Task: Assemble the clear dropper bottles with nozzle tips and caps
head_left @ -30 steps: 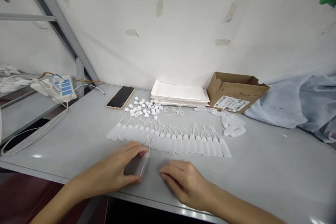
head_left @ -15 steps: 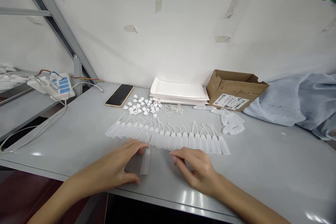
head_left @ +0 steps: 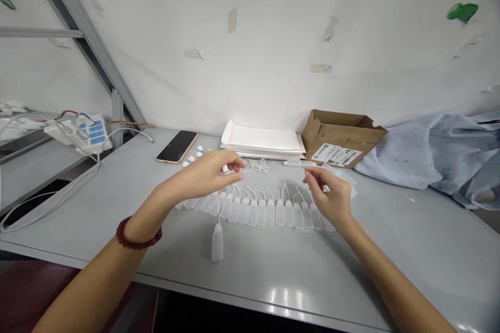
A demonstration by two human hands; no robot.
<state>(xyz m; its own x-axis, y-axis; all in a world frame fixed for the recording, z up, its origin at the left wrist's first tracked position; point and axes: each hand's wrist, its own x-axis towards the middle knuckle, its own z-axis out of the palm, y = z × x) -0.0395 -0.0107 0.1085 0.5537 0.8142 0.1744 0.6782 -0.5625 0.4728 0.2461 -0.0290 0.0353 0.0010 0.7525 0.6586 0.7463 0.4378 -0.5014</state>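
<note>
Your left hand hung half-curled above the table, thumb and fingers parted; your right was bent, and whether it gripped anything, you couldn't tell. One bottle lay nearer you than your left hand. A row of at least a dozen more ran between your hands, its ends partly covered. One phone lay beyond your left hand; beyond your right stood one open box, contents hidden, its one label too small to read.
</note>
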